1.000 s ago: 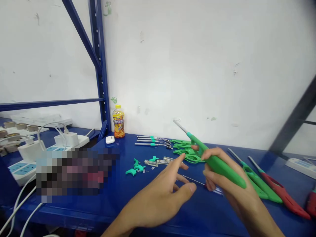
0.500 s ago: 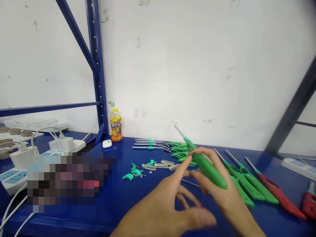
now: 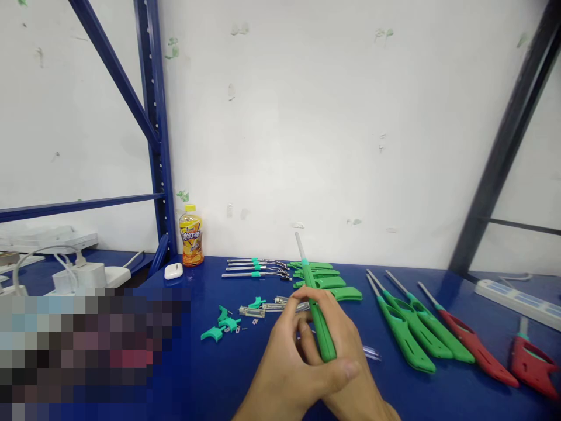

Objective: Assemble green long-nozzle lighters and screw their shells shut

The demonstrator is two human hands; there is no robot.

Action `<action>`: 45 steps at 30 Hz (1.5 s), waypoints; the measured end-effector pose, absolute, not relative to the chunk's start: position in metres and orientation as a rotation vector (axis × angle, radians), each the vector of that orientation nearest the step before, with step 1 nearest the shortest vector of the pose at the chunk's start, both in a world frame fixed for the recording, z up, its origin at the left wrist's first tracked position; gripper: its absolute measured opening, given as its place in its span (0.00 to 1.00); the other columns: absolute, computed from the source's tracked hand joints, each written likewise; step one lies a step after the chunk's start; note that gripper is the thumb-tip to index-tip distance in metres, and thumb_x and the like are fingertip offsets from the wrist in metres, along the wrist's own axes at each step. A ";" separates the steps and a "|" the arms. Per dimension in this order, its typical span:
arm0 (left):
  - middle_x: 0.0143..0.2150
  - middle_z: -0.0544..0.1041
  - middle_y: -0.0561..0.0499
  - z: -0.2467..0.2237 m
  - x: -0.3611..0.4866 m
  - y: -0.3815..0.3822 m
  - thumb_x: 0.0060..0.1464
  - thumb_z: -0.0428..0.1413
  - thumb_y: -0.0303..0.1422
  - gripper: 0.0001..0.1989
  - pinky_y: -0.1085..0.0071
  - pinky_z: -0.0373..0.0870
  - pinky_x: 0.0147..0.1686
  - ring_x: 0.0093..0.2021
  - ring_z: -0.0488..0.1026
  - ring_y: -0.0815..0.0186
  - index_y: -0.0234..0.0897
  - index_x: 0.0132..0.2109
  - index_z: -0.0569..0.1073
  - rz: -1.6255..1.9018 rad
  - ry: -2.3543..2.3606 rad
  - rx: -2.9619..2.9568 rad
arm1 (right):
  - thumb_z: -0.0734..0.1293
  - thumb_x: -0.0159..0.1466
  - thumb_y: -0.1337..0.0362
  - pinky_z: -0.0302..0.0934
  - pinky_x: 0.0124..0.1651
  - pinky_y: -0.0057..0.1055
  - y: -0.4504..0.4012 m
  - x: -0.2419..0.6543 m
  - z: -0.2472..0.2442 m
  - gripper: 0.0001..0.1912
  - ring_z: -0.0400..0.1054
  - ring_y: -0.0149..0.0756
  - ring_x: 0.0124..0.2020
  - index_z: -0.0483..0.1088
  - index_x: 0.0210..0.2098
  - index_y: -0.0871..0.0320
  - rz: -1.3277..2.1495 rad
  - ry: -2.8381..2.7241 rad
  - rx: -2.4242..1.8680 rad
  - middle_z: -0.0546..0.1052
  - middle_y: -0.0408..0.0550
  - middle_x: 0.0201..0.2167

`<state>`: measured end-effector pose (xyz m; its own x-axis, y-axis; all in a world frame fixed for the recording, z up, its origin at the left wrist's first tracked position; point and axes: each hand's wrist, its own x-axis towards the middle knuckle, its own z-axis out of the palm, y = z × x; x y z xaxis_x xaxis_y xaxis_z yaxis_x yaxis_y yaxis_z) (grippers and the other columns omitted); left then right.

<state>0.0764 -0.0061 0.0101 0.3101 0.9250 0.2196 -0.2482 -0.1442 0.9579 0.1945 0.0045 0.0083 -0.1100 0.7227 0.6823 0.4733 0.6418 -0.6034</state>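
Both hands are around a green long-neck gas lighter [image 3: 323, 330], its thin metal tube pointing up and away. My left hand [image 3: 287, 362] is closed on it, fingertips near the upper handle and thumb by the lower end. From the right and beneath, my right hand [image 3: 346, 339] grips the same lighter; some of its fingers are hidden. Just beyond lie green handle shells [image 3: 346, 293] and clear fuel tanks [image 3: 252, 311]. Teal triggers [image 3: 213, 334] and tiny metal bits are to the left. Behind these sit several metal tubes with wires [image 3: 241, 275].
Assembled green lighters [image 3: 405, 336] and a red lighter [image 3: 480, 348] lie to the right, with another red lighter [image 3: 532, 362] farther out. A screwdriver's clear handle [image 3: 371, 352] shows beside my right hand. A drink bottle [image 3: 191, 240], white case [image 3: 173, 271] and power strip [image 3: 517, 304] stand around.
My left hand has come in from the left and closed on the lighter. The lighter has turned more upright and its tube points more straight ahead. The view has shifted right.
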 end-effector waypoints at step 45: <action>0.63 0.75 0.39 0.020 0.076 -0.013 0.45 0.71 0.31 0.63 0.53 0.72 0.61 0.66 0.70 0.41 0.43 0.79 0.43 1.192 0.767 1.298 | 0.62 0.64 0.71 0.73 0.40 0.35 0.006 0.192 0.007 0.27 0.75 0.36 0.32 0.67 0.61 0.48 0.323 -1.743 -0.932 0.78 0.47 0.44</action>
<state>0.0756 -0.0133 0.0199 0.2694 0.9444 0.1882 -0.2203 -0.1298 0.9667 0.1921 0.0062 0.0072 -0.1111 0.7206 0.6844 0.4280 0.6562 -0.6215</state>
